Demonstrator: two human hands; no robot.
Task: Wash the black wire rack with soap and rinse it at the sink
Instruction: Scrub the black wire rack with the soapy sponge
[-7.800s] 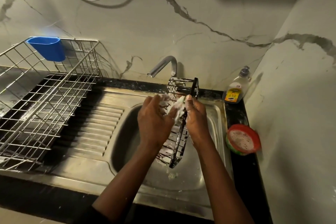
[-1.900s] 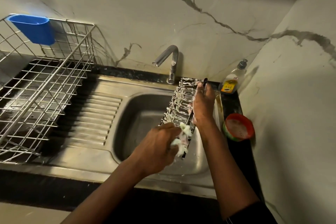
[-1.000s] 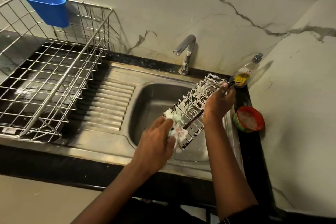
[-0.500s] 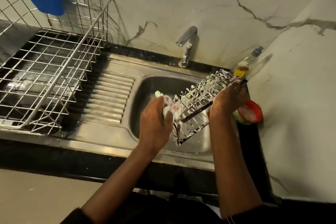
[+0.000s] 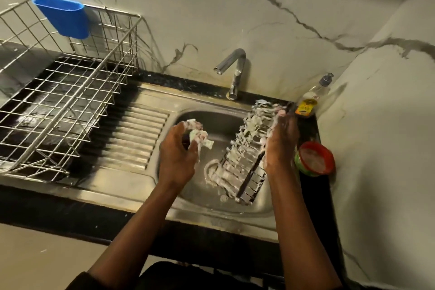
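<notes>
A suds-coated black wire rack (image 5: 244, 153) leans tilted in the right part of the stainless steel sink basin (image 5: 211, 198), and the right hand (image 5: 281, 141) grips its right edge. The left hand (image 5: 179, 155), apart from the rack on its left, clutches a foamy scrubbing pad (image 5: 199, 134). A curved chrome tap (image 5: 233, 70) stands at the far rim, a clear yellow-labelled soap bottle (image 5: 310, 101) and a red-rimmed green bowl (image 5: 315, 159) sit right, and a steel wire drying basket (image 5: 70, 101) sits left.

The black table (image 5: 58, 209) carries a steel sink (image 5: 117, 179) with a ribbed drainboard (image 5: 138, 134). A wire dish basket (image 5: 70, 110) stands at the left. A soap bottle (image 5: 310, 99) and a red-rimmed bowl (image 5: 315, 160) sit along the right edge.
</notes>
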